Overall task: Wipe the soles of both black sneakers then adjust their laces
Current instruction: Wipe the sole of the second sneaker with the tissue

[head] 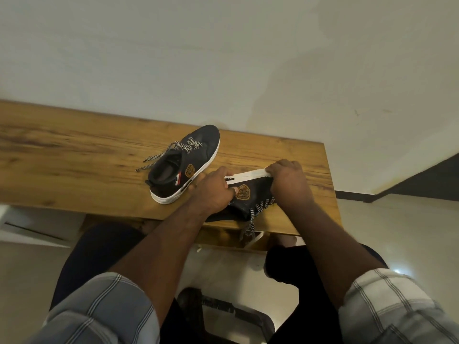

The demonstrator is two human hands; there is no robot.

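Sneakers are both seen on the wooden table [74, 155], which is set against a pale wall. One sneaker [185, 165] stands upright on its white sole near the table's middle, its laces loose and trailing to the left. The other sneaker [248, 194] is tipped on its side at the near edge, sole turned away from the camera, laces hanging over the table's edge. It is gripped at the heel end by the left hand [214, 188] and at the toe end by the right hand [288, 182], fingers curled over the sole rim. No cloth is visible. Wiping is judged unfinished; lace adjustment remains.
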